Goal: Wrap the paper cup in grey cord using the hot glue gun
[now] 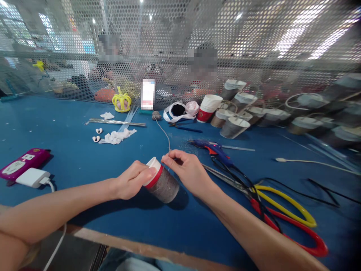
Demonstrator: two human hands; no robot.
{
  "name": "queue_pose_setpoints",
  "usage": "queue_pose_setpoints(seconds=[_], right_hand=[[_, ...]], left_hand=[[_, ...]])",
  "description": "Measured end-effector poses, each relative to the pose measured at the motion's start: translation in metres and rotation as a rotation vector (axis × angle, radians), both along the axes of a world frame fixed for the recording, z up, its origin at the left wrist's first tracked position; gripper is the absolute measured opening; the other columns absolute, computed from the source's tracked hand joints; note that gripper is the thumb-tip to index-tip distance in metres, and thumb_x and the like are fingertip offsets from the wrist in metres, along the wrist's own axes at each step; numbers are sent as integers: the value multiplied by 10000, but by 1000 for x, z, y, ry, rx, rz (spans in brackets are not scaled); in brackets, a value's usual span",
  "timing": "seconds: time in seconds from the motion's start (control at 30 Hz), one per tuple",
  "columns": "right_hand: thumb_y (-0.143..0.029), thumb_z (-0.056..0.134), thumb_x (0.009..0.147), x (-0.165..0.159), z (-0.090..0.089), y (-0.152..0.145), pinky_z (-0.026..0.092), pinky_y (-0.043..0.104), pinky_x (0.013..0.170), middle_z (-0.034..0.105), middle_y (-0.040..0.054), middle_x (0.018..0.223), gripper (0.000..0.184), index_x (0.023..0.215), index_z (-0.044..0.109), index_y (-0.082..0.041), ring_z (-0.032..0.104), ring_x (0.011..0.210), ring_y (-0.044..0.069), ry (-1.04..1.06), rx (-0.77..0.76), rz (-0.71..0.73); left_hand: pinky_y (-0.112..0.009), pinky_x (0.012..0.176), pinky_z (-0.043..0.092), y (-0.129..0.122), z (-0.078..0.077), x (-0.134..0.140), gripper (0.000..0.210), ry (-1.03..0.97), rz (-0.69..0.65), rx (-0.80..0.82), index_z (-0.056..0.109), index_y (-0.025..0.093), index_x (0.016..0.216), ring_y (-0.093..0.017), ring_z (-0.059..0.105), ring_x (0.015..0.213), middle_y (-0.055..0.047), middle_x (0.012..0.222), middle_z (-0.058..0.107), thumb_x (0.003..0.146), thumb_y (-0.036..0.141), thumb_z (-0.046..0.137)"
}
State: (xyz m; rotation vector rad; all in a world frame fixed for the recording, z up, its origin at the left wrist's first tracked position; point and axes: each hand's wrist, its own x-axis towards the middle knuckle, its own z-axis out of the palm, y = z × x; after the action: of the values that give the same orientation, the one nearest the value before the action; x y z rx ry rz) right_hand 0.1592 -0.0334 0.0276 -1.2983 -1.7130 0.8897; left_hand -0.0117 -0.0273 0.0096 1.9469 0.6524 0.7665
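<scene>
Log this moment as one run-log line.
left hand: grips cup | right hand: pinches twine at cup | cup: tilted, partly wrapped | nearby: glue gun, scissors

Paper cup (161, 181): white rim, red band beneath, remaining wall wrapped in grey-brown twine. Tilted on its side, rim toward the left, base toward the right, on blue table (70, 158) near front edge, about mid-width. Gripped at the rim.

Twine (165, 134): thin, grey-brown single strand, slack, gently curved. Runs from the cup's upper side away toward the table's far edge, ending in a small ball (156, 115) of the same material close to the mesh screen.
</scene>
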Motion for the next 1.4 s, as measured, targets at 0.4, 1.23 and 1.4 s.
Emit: queue_pose_setpoints(seconds=[0.4,1.23,1.4], right_hand=[[-322,512,760,-3,-2,-2,363,249,575,507,-19,608,216,594,508,-183,449,583,114,-2,-4,8],[-356,533,730,-3,-8,1,295,222,492,456,-42,574,228,603,510,-168,373,532,88,27,-100,-21],[-409,519,744,-5,-7,-1,323,228,521,494,-27,593,277,623,541,-160,411,549,94,41,-160,-17]], left_hand=[[-228,474,283,1,-4,-1,439,-28,-11,57,294,156,456,-73,292,453,13,466,356,858,328,248],[-197,424,205,2,0,-3,352,-58,-110,-83,329,149,507,-56,239,455,42,477,295,760,380,408],[-206,429,201,3,-2,-2,394,-86,-43,-75,272,156,484,-55,215,452,43,475,259,820,348,340]])
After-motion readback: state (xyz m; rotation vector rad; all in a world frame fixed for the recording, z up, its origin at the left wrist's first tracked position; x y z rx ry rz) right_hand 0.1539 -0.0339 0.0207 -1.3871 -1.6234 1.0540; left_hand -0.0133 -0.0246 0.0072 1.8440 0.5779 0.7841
